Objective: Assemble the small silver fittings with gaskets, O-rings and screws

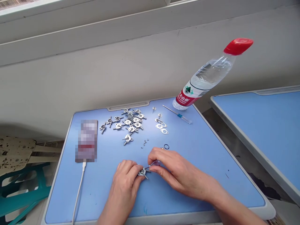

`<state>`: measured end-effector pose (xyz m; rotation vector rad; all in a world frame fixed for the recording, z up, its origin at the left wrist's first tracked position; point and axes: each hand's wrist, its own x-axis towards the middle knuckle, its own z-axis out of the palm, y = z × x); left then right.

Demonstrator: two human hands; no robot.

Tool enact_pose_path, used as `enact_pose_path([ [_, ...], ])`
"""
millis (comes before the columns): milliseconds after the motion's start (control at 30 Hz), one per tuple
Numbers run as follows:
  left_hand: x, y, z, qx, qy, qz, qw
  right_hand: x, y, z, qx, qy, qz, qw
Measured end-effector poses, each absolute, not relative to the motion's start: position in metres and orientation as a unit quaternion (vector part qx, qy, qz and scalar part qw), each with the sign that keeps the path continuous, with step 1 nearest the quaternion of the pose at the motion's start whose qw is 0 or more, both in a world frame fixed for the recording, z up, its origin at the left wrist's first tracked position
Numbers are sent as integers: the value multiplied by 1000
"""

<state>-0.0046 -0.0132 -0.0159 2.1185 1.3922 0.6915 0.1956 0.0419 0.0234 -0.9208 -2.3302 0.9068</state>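
Observation:
Near the front of the blue table, my left hand [126,179] pinches a small metal valve [142,172] with pipe stubs and a flange. My right hand [178,170] is closed around the clear purplish handle of a small screwdriver [155,163]. Its thin shaft points left to the valve; the tip's exact contact is hard to make out. Just beyond my right hand lies a black O-ring [166,146], with another small ring partly hidden by the knuckles. Several tiny screws [144,143] are scattered beyond the valve.
A pile of similar metal valves [131,122] lies mid-table. Flat oval plates [164,131], small levered parts [159,115] and a second screwdriver [179,115] lie right of it. A water bottle [199,82] stands at the back right. A phone [86,140] with a white cable [79,187] lies left.

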Motion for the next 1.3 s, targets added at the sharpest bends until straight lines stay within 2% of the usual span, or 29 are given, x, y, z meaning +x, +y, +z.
enact_pose_path([
  [167, -6, -13, -16, 768, 519, 246, 284, 196, 42, 29, -355, -840, 353, 207],
  [400, -5, -13, -14, 761, 532, 234, 289, 196, 43, 27, -297, -840, 368, 266],
  [800, -1, -17, -18, 792, 517, 253, 203, 183, 40, 14, -285, -866, 214, 352],
  [1033, -1, -16, -16, 786, 520, 251, 220, 192, 40, 26, -299, -868, 280, 281],
  [1300, -1, -16, -16, 788, 524, 238, 220, 180, 39, 18, -298, -862, 208, 354],
])
